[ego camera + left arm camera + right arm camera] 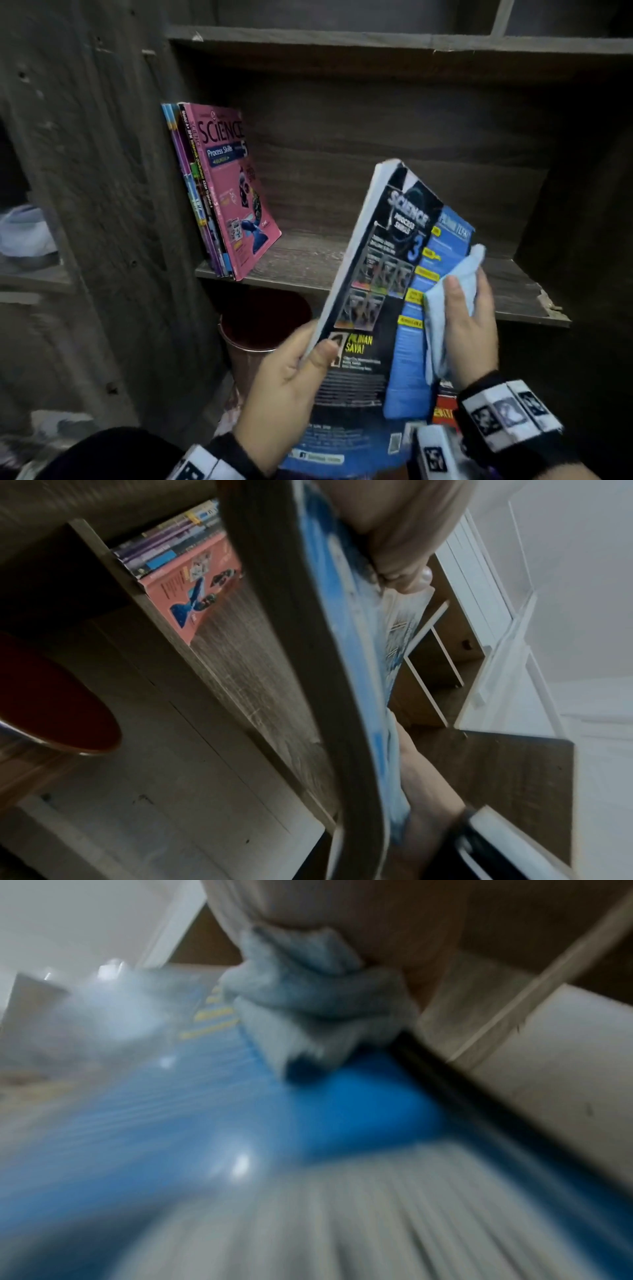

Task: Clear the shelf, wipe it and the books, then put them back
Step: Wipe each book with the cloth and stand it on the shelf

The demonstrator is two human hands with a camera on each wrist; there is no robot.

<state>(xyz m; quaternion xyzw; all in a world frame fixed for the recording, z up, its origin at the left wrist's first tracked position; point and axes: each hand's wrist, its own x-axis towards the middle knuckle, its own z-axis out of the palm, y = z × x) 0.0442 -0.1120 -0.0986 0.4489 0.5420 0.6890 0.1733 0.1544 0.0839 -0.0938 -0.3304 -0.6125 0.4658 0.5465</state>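
Left hand (284, 380) grips science book (383, 274); right hand (469, 325) presses cloth (452, 291) on it.

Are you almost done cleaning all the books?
Partly, it seems. Done: several books, the pink Science book in front, already stand at the left end of the shelf. In hand: the left hand holds the black and blue Science book while the right hand wipes it with a pale blue cloth. Left: shelving it, plus at least one red book below.
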